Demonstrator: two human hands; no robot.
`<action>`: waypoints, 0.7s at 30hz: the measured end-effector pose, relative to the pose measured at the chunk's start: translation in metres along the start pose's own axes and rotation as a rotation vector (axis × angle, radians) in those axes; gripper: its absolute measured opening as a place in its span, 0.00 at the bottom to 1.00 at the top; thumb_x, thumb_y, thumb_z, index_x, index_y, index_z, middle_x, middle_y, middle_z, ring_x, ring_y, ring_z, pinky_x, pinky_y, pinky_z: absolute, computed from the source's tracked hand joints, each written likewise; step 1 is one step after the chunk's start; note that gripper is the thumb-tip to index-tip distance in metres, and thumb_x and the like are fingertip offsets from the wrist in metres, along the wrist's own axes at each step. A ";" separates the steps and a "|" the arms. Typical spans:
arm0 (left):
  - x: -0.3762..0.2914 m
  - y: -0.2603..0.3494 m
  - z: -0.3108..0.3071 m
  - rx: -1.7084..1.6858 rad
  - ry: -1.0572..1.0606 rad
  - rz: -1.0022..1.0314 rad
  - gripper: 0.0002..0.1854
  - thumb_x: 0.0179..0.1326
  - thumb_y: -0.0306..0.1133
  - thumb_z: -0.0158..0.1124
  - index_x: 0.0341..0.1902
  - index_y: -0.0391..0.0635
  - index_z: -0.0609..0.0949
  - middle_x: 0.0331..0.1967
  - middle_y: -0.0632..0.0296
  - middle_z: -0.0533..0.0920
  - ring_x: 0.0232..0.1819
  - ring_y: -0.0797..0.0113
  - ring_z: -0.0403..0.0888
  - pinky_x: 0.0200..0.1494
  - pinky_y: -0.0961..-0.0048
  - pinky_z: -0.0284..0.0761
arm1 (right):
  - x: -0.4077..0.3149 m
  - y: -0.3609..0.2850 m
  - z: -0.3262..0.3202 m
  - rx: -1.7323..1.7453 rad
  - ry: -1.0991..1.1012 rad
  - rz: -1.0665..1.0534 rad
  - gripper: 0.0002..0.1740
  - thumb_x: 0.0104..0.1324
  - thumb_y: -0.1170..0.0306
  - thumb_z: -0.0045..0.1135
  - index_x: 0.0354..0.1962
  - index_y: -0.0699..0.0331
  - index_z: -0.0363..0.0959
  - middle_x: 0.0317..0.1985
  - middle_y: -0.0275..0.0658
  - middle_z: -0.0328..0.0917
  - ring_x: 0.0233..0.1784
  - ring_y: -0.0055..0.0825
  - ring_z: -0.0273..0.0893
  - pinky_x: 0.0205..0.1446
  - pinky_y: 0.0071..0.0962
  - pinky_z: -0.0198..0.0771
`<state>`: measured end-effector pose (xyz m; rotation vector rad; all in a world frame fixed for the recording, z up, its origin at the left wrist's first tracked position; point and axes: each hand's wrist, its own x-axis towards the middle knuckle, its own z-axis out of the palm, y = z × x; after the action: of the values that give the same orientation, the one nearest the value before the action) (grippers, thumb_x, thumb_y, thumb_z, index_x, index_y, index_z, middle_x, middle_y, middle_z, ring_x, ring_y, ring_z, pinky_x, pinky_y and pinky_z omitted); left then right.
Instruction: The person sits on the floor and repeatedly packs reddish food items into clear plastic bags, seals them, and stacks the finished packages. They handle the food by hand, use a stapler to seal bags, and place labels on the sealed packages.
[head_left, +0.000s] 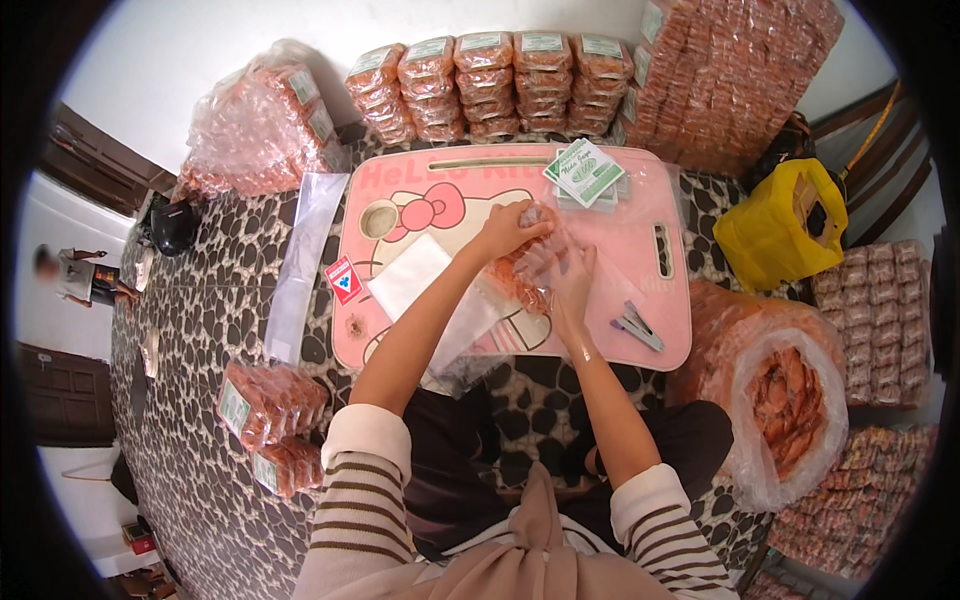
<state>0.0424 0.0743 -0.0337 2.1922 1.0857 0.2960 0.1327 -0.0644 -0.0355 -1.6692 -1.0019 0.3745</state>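
A clear plastic bag of orange-brown snack pieces (521, 274) lies over the middle of a pink low table (465, 180). My left hand (514, 229) grips the bag's gathered upper end, and my right hand (574, 277) holds its right side. White plastic sheets or bags (420, 281) lie by my left forearm. Printed green-and-white labels (585, 172) are stacked beyond my hands. A stapler (637, 326) rests at the table's right, with a small round container (379, 219) and a red-and-white packet (344, 279) at its left.
Stacked snack packs (484, 82) line the wall, beside a bulging bag (255, 127) and a tall pile (735, 75). At right stand a yellow bag (772, 225) and a large open sack of snacks (787, 405). More packs (274, 405) sit left. A person (86, 277) is far left.
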 end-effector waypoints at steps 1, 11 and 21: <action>-0.002 -0.002 -0.001 -0.111 0.011 0.030 0.35 0.56 0.57 0.62 0.59 0.42 0.74 0.51 0.49 0.77 0.55 0.53 0.73 0.57 0.63 0.68 | -0.003 -0.001 -0.003 0.001 0.012 -0.025 0.23 0.60 0.77 0.53 0.55 0.65 0.69 0.46 0.44 0.64 0.50 0.37 0.68 0.54 0.34 0.65; -0.076 0.018 0.042 -0.215 0.993 -0.258 0.32 0.58 0.44 0.63 0.60 0.36 0.68 0.58 0.46 0.67 0.62 0.47 0.60 0.67 0.55 0.49 | -0.070 0.003 -0.041 0.255 -0.180 0.175 0.20 0.59 0.78 0.56 0.51 0.67 0.71 0.46 0.45 0.74 0.44 0.31 0.75 0.48 0.27 0.71; -0.083 0.033 0.050 -0.616 0.578 -0.198 0.24 0.61 0.40 0.58 0.59 0.44 0.70 0.56 0.47 0.67 0.59 0.48 0.61 0.64 0.58 0.56 | -0.050 -0.017 -0.004 0.162 -0.115 -0.072 0.13 0.60 0.80 0.53 0.44 0.69 0.73 0.44 0.41 0.69 0.45 0.32 0.72 0.48 0.25 0.69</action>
<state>0.0339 -0.0269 -0.0428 1.4625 1.2797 1.0646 0.0983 -0.1049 -0.0310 -1.4758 -1.0838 0.4954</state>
